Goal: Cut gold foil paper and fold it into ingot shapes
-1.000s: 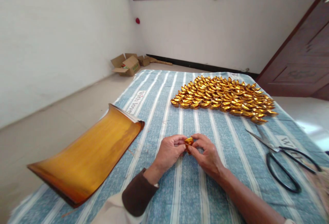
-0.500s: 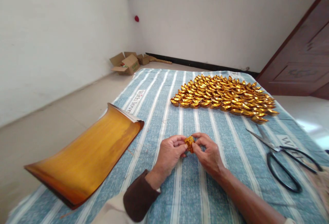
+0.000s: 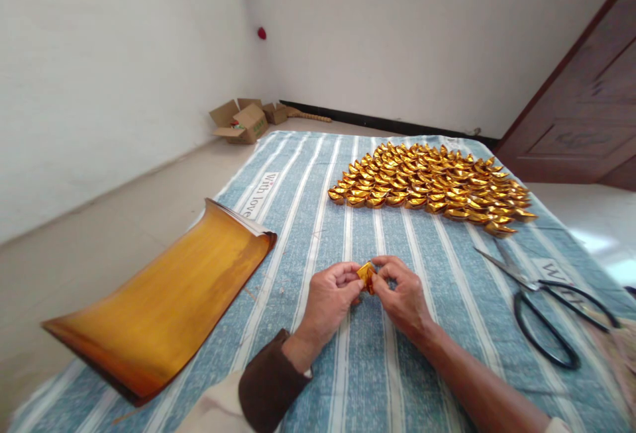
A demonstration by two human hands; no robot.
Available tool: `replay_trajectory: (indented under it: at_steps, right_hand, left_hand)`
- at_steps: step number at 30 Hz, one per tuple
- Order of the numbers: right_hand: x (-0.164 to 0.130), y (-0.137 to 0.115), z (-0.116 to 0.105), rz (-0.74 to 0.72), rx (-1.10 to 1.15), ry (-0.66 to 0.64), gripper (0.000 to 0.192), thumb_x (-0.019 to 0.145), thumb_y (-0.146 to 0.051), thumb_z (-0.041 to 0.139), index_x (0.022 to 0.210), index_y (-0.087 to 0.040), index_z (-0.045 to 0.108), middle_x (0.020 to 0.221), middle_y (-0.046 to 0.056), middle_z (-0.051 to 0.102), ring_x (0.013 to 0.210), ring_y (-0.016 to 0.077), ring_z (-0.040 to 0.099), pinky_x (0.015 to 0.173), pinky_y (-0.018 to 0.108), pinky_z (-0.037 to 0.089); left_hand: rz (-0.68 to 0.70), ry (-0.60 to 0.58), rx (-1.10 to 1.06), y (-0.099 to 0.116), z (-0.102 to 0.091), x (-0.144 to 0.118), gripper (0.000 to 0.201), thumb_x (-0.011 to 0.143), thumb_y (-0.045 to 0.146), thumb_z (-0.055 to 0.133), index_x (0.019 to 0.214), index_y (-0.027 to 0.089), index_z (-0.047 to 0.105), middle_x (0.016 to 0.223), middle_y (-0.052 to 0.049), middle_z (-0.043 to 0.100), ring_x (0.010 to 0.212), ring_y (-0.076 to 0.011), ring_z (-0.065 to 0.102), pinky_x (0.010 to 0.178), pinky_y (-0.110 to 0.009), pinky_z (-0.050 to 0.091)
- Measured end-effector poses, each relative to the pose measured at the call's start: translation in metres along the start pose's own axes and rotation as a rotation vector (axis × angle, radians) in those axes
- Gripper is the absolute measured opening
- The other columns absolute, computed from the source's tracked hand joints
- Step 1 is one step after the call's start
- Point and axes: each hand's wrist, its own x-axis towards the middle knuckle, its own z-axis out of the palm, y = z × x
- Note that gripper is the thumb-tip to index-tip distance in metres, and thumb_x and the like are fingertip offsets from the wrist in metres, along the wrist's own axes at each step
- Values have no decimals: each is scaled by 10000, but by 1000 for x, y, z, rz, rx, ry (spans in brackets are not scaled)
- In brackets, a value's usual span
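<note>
We pinch a gold paper piece (image 3: 367,275).
Left hand (image 3: 328,302) and right hand (image 3: 405,297) fingers grip it together (folded ingots (image 3: 432,186) lie far).

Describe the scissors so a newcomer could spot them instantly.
Start at the blue striped cloth covering the table, then go to its right edge, nearer than the heap of folded gold paper pieces. There lie the scissors: black loop handles, grey blades, the only metal tool there.

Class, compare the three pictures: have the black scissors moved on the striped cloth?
No. The black scissors lie at the same spot on the striped cloth, beside the same printed label; only the camera shifted slightly.
</note>
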Motion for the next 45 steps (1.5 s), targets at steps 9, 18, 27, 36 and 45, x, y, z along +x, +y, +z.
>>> replay_trajectory:
  at_steps: [9, 18, 27, 36, 45]
  right_hand:
    - [0, -2, 0, -81, -14, -5, 221, 790, -208, 571, 575, -212, 520, 904, 77, 667, 898, 200, 631, 802, 346, 479]
    - [1, -1, -8, -123, 42, -163, 182, 840, -257, 592, 679, -210, 665, 985, 80, 657, 987, 205, 615, 877, 362, 467]
    - [1, 0, -6, -123, 67, -177, 149, 837, -277, 625, 707, -220, 673, 952, 63, 665, 943, 199, 625, 850, 353, 482]
    - [1, 0, -3, -102, 83, -122, 100, 819, -271, 634, 748, -233, 694, 934, 61, 675, 911, 200, 637, 847, 359, 498]
    - [1, 1, -4, -70, 102, -126, 145, 818, -270, 624, 697, -227, 690, 919, 57, 667, 924, 196, 635, 852, 344, 492]
  left_hand:
    - [-5, -26, -1, 1, 0, 0, 223, 669, 193, 703, 886, 142, 704, 777, -45, 733, 644, -133, 657, 557, -190, 487]
    - [1, -77, -20, 4, -6, 3, 212, 662, 204, 712, 865, 142, 724, 728, -34, 724, 630, -132, 643, 578, -209, 475]
    - [-8, -95, -74, 2, -9, 6, 250, 648, 192, 733, 889, 129, 712, 751, -44, 726, 629, -132, 640, 591, -219, 480]
    - [94, -62, -31, -1, -5, 6, 227, 658, 186, 715, 881, 149, 700, 832, -49, 740, 767, -186, 694, 699, -264, 538]
    - [123, -105, -16, 1, -3, 5, 220, 674, 189, 698, 891, 153, 699, 880, -54, 746, 848, -213, 701, 809, -319, 545]
